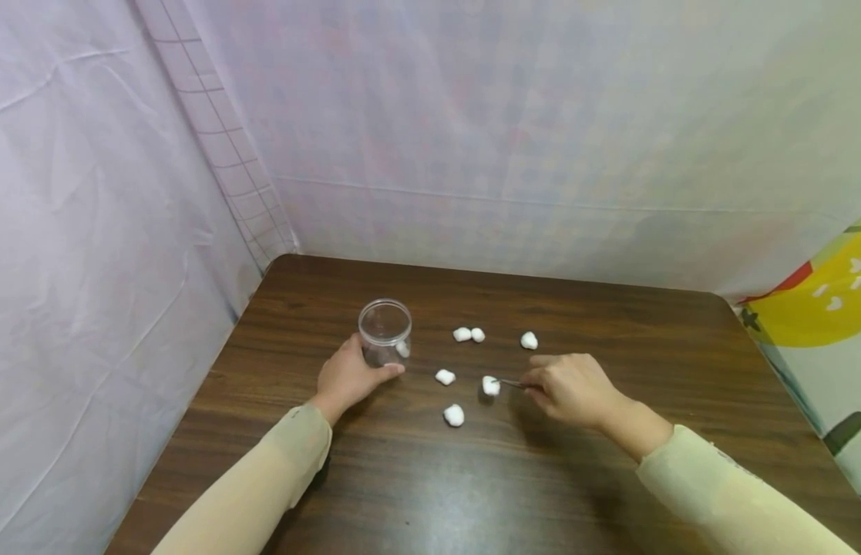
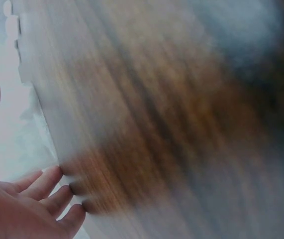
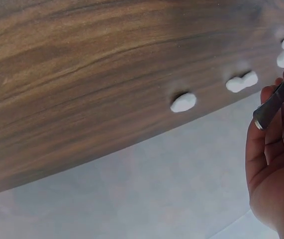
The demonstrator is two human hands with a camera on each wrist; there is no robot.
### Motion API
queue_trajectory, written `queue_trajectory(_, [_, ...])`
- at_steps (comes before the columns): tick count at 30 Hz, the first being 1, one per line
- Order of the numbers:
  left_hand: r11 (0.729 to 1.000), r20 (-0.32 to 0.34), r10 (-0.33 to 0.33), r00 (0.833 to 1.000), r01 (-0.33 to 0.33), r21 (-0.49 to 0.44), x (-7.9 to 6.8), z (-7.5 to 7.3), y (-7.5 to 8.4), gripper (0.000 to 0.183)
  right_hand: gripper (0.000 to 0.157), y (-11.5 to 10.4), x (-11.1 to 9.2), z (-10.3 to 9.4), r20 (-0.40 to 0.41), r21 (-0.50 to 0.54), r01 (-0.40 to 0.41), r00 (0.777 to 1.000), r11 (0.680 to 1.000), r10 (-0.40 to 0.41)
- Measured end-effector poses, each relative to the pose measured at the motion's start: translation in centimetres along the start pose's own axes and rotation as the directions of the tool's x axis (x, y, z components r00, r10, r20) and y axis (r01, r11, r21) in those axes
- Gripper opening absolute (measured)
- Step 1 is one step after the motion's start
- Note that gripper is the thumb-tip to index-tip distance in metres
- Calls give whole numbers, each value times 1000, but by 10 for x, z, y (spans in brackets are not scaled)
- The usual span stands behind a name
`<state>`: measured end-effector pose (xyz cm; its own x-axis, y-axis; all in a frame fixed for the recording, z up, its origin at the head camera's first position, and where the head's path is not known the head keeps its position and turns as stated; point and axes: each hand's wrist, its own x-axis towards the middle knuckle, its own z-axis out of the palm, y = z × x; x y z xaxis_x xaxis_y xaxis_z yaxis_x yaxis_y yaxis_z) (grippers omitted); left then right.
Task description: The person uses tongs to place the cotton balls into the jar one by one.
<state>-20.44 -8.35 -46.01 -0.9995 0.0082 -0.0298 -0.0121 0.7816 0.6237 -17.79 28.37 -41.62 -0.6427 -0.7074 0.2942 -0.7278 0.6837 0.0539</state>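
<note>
My left hand [image 1: 348,378] holds a clear plastic jar [image 1: 371,353] low on its side, thumb in front. The jar stands upright without a lid, and some white cotton shows inside it. In the left wrist view the fingers [image 2: 49,186] are spread, with the thumb apart from them. My right hand [image 1: 572,389] pinches metal tweezers [image 3: 271,107], whose tips grip a white cotton ball [image 1: 490,387] with its shadow just below. Near it lie two single cotton balls, one to the left [image 1: 445,377] and one nearer me [image 1: 454,415].
Farther back on the brown wooden table [image 1: 319,297] are a touching pair of cotton balls [image 1: 462,334] and a single cotton ball [image 1: 529,340]. A white curtain [image 1: 472,193] hangs behind the table's far edge, and another cloth hangs along the left side.
</note>
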Motion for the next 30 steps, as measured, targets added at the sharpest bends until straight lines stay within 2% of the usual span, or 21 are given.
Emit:
queue_trajectory(18, [1000, -1, -2, 1000, 2, -4, 1, 1, -1, 87, 9, 3, 18, -11, 0, -10, 11, 1000, 1000, -11])
queue_trajectory(24, [1000, -2, -5, 1000, 5, -5, 1, 2, -2, 87, 6, 5, 43, -23, -32, -10, 35, 999, 999, -35])
queue_trajectory(30, [1000, 3, -8, 1000, 8, -15, 0, 2, -1, 89, 7, -1, 83, -37, -90, -9, 74, 993, 997, -74])
